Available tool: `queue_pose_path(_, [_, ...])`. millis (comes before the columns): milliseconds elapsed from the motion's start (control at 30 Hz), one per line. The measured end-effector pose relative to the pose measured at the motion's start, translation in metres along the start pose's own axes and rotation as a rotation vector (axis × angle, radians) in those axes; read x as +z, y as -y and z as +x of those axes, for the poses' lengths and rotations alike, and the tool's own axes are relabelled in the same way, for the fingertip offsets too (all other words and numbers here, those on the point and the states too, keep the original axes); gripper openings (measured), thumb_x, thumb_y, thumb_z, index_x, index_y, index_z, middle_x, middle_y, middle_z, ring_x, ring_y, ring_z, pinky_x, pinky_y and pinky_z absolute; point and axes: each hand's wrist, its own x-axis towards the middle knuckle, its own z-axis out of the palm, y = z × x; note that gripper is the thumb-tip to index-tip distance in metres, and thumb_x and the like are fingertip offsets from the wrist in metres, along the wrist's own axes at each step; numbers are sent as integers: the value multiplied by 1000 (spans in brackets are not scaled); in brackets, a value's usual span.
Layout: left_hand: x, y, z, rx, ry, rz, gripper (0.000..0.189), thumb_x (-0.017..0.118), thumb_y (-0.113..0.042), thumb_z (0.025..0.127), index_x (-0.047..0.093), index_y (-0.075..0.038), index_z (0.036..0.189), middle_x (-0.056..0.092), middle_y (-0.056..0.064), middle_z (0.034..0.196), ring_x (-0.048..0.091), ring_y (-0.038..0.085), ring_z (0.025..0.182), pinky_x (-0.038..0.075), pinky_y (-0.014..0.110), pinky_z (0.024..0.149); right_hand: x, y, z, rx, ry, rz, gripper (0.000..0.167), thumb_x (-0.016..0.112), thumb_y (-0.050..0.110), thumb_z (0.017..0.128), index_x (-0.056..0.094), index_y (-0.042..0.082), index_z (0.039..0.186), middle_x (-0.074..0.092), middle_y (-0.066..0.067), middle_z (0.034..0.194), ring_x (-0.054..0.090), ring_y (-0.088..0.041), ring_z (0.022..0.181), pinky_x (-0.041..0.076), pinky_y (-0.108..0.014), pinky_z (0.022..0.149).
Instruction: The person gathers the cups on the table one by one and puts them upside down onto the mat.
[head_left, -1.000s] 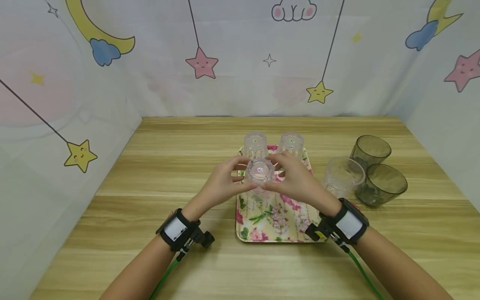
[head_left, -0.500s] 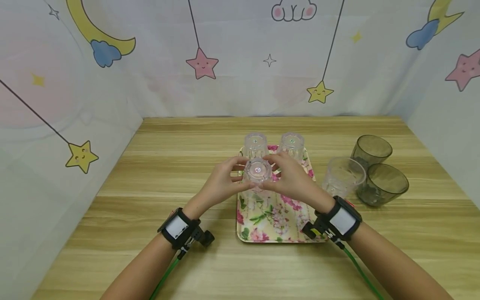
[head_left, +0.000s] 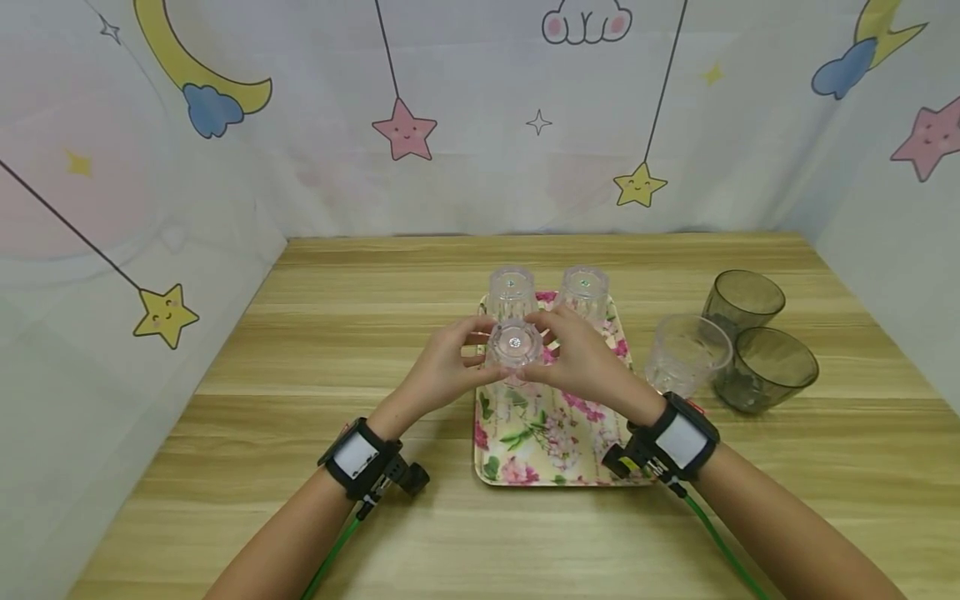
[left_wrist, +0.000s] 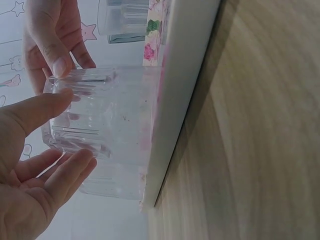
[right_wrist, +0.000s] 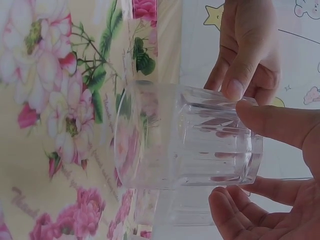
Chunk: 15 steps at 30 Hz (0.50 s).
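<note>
Pinching the inverted clear ribbed cup (head_left: 514,346) by its base between left hand (head_left: 442,367) and right hand (head_left: 585,360), mouth down over the floral tray (head_left: 525,454) near its far-left corner: judged light, rigid, slick plastic, best held on the ribs.

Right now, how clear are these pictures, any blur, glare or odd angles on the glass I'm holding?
Head view: even soft light, sharp, a small bright glint on the upturned base of the clear glass. Left wrist view: turned sideways, the near left hand soft. Right wrist view: also sideways, floral tray washed pale, right hand slightly blurred.
</note>
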Motion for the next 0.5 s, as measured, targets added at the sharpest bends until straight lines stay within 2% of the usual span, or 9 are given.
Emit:
queue_pose_path(267, [-1,1,0,-22,5,4,63,77,-19,81,48,-10,135,55,11,133,58,30,122,57,29,92,2,0,0,-1,4,10,69,78,29,79,49,8,138,54,-12,119,55,-31,110,55,-38,81])
queue_pose_path(500, [-1,2,0,-10,5,2,63,77,-19,81,48,-9,136,55,12,133,59,31,122,57,30,92,1,1,1,15,12,8,69,78,31,79,49,8,137,54,-12,119,55,-31,111,55,-38,81])
